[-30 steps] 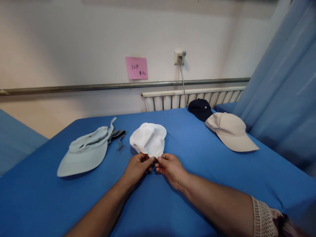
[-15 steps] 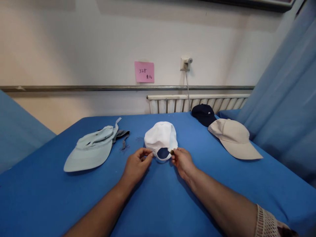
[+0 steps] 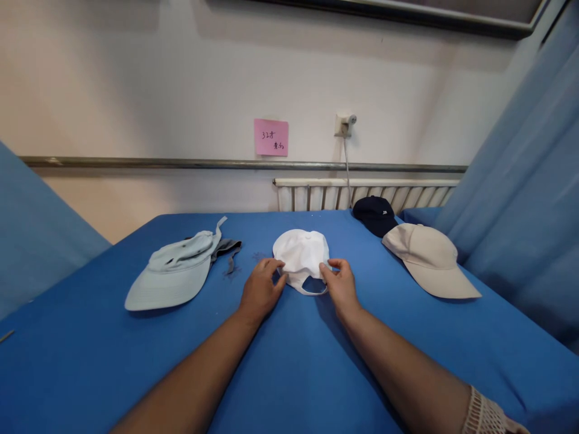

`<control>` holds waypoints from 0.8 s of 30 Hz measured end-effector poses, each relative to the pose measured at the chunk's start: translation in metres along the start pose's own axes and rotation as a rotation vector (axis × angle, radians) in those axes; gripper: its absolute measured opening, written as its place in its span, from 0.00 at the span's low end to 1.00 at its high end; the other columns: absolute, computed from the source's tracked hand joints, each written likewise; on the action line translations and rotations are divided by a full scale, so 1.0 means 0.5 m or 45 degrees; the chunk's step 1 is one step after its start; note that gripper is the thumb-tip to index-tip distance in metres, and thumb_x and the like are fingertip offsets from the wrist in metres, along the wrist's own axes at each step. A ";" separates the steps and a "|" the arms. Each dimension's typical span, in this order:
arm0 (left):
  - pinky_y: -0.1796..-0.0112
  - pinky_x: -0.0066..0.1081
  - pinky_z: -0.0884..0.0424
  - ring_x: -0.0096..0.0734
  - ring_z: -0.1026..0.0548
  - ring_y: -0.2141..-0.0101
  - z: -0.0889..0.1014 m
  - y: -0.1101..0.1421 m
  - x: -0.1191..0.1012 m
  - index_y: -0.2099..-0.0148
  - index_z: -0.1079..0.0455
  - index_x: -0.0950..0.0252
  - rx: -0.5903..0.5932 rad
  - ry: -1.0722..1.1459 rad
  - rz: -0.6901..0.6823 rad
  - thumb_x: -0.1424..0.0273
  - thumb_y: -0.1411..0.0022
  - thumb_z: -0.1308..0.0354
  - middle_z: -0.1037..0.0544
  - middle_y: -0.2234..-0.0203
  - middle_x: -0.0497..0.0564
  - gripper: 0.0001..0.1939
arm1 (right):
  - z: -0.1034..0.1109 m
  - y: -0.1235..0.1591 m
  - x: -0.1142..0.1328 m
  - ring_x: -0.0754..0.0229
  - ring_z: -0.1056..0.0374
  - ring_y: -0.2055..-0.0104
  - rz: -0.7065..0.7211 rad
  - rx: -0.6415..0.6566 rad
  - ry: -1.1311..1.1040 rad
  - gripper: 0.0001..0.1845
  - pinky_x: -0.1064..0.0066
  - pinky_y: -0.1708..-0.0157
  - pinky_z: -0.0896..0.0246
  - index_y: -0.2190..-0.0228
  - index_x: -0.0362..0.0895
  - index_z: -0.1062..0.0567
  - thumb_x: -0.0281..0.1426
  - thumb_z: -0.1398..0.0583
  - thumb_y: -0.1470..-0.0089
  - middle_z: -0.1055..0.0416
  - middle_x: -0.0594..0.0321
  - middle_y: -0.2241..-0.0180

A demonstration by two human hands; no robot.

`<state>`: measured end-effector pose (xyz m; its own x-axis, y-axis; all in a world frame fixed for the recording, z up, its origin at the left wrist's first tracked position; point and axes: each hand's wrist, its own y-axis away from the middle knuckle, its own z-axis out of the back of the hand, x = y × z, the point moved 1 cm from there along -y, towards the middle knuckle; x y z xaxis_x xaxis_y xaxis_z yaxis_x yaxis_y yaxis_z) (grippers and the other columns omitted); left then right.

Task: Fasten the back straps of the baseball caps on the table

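A white baseball cap (image 3: 301, 250) sits on the blue-covered bed, its rear opening and closed back strap facing me. My left hand (image 3: 262, 289) pinches the cap's left rear edge between thumb and fingers. On the other side, my right hand (image 3: 341, 286) grips the right rear edge, its thumb on the white cloth. Blue cover shows through the opening above the strap. Some fingertips of both hands are hidden by the cap.
A pale green cap (image 3: 174, 277) lies on the left, with a dark grey strap piece (image 3: 228, 248) beside it. To the right are a beige cap (image 3: 429, 259) and a navy cap (image 3: 374, 214). A radiator (image 3: 312, 198) and metal rail (image 3: 203, 163) run along the wall.
The back strap, pinched by both hands earlier, now forms a closed loop. My hands have moved apart to the cap's sides. The view has tilted up and shifted slightly left.
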<state>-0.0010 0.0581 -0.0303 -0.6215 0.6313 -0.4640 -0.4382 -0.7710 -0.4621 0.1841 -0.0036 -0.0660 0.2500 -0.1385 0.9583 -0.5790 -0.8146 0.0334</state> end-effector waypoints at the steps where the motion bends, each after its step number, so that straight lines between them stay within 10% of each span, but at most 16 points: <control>1: 0.59 0.34 0.32 0.37 0.27 0.60 -0.003 -0.001 0.002 0.56 0.28 0.62 0.003 -0.038 0.004 0.68 0.39 0.46 0.25 0.60 0.54 0.10 | -0.002 -0.002 -0.001 0.62 0.36 0.75 0.042 -0.027 0.077 0.16 0.72 0.72 0.42 0.69 0.44 0.29 0.36 0.34 0.61 0.31 0.69 0.78; 13: 0.66 0.32 0.32 0.33 0.27 0.69 0.044 -0.011 0.028 0.66 0.32 0.64 -0.181 0.136 0.232 0.65 0.42 0.48 0.24 0.70 0.51 0.08 | -0.022 0.051 0.029 0.65 0.39 0.77 0.377 0.207 0.178 0.10 0.73 0.74 0.42 0.70 0.45 0.31 0.39 0.41 0.48 0.35 0.70 0.78; 18: 0.70 0.30 0.33 0.32 0.27 0.73 0.050 -0.006 0.050 0.68 0.32 0.64 -0.061 0.238 0.441 0.63 0.45 0.47 0.25 0.75 0.47 0.09 | -0.007 0.015 0.016 0.59 0.32 0.66 0.334 -0.058 0.677 0.18 0.68 0.64 0.37 0.61 0.43 0.28 0.38 0.38 0.53 0.30 0.59 0.64; 24: 0.69 0.30 0.34 0.33 0.27 0.73 0.037 -0.005 0.040 0.68 0.31 0.63 0.015 0.218 0.424 0.63 0.46 0.47 0.24 0.75 0.47 0.10 | -0.007 -0.007 0.009 0.55 0.31 0.62 0.261 0.140 1.191 0.14 0.65 0.59 0.39 0.65 0.43 0.26 0.38 0.37 0.52 0.28 0.56 0.62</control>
<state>-0.0242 0.0711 -0.0243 -0.6143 0.3496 -0.7074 -0.2382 -0.9368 -0.2561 0.1844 0.0006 -0.0610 -0.5950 0.1825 0.7827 -0.4551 -0.8792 -0.1409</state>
